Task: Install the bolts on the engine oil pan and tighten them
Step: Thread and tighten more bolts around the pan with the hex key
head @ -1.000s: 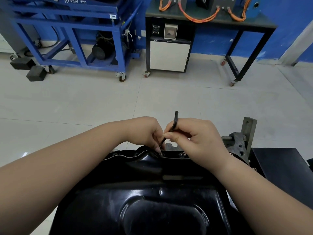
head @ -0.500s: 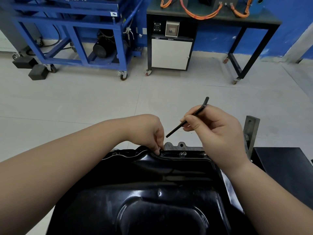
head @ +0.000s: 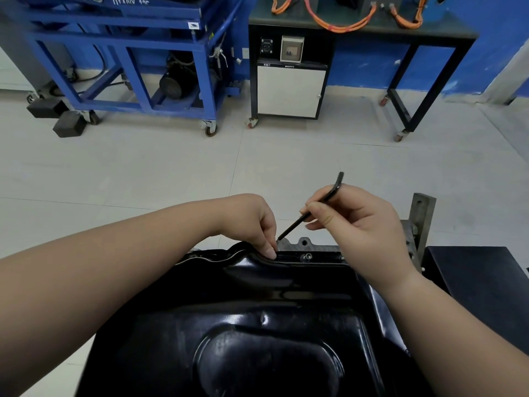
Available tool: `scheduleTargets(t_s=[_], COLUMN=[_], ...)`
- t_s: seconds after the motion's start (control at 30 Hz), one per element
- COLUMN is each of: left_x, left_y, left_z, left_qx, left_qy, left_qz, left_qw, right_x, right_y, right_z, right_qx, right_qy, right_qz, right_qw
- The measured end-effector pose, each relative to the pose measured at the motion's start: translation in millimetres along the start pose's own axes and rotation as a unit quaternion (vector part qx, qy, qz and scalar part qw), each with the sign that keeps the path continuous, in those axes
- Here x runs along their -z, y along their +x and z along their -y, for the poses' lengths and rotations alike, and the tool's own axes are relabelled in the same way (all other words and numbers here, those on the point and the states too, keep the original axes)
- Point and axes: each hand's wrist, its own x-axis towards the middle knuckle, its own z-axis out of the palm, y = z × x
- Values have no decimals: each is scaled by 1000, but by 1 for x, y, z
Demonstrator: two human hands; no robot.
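A glossy black stamped-steel oil pan (head: pixel 257 325) lies close below the worker. Its far rim sits against a grey cast-metal engine flange (head: pixel 317 248), with one silver bolt (head: pixel 308 257) seated in that rim. The left hand (head: pixel 252 222) presses bunched fingers (head: pixel 269 252) on the rim; whether they pinch anything cannot be told. The right hand (head: pixel 357 224) clamps its fingers on a black L-shaped hex key (head: pixel 315 207), its long end angled down beside the left fingertips. A blue steel-frame cart (head: pixel 128 53) stands beyond on the pale tiled floor (head: pixel 171 173).
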Motion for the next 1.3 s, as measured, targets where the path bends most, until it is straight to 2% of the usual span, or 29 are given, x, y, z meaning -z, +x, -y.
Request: scheduleTargets(t_s=[0.13, 0.23, 0.4, 0.57, 0.83, 1.0, 1.3], left_x=[2, -1, 4, 8, 3, 1, -1], left_y=[-3, -4, -7, -7, -1, 1, -5], left_z=[2, 2, 1, 0, -7, -11, -5], left_qx=[14, 13, 6, 28, 36, 60, 110], left_qy=[16, 34, 32, 45, 37, 32, -74], left_qz=[-16, -18, -29, -9, 14, 1, -25], left_qw=[1000, 999, 999, 999, 999, 998, 991], right_x=[-6, -7, -3, 3, 8, 8, 17], right_y=[0, 0, -3, -4, -8, -9, -6], right_z=[2, 4, 1, 0, -4, -3, -6], right_qx=[9, 31, 7, -15, -20, -26, -40], right_qy=[-35, -71, -48, -16, 5, 26, 62], right_qz=[69, 91, 56, 27, 12, 9, 11], right_qw=[997, 993, 997, 999, 1000, 999, 997])
